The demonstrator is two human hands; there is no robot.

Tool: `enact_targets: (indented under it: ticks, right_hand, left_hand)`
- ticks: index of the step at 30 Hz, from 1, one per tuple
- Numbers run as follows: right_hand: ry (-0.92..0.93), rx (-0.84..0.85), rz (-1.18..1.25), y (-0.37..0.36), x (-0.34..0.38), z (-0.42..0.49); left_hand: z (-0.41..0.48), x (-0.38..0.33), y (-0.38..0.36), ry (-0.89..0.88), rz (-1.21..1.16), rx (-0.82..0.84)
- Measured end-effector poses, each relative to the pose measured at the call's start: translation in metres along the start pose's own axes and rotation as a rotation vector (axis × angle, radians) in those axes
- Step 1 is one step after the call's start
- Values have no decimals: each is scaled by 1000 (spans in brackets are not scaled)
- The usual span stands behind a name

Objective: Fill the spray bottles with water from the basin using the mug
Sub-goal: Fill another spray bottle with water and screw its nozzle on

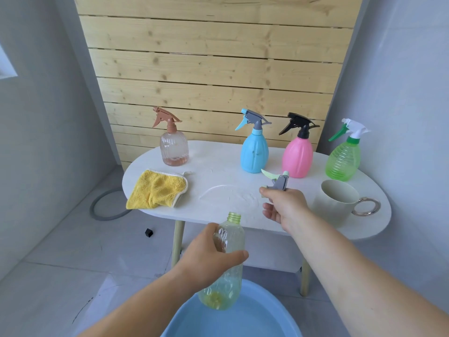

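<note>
I am seeing a bright, evenly lit scene, with a pale patch (7,66) glowing at the left edge. The white counter (218,166) is giving off a faint sheen, and only a weak, soft shadow is falling on the floor (73,251) beneath it. The wide lens is bowing the wooden planks (213,69) and leaning the walls outward. Fine detail is looking slightly smeared, mostly towards the bottom corners.

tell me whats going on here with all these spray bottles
A person's left hand holds an uncapped clear bottle tilted over the blue basin. The right hand holds a spray head above the white table. The mug stands on the table, untouched. Four capped spray bottles stand along the back.
</note>
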State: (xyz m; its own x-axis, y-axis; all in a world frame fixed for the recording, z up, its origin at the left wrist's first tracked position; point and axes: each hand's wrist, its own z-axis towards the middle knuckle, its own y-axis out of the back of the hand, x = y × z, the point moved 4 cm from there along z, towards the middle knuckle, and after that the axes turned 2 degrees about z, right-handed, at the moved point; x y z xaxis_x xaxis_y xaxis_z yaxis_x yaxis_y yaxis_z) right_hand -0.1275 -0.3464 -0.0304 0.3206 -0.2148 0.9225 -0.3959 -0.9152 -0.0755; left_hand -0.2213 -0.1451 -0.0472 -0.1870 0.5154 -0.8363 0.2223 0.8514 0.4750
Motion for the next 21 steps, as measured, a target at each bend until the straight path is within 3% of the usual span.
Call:
enact_targets:
  ticks: [8, 15, 21]
  right_hand:
    - [-115, 45, -212, 2, -5, 2]
    - [80, -26, -612, 14, -1, -5]
    - [313, -67, -690, 34, 26, -22]
  left_hand:
    - [6, -1, -3, -55, 45, -17]
    - [6, -5, -9, -121, 52, -5]
    - [3, -13, -19, -193, 29, 28]
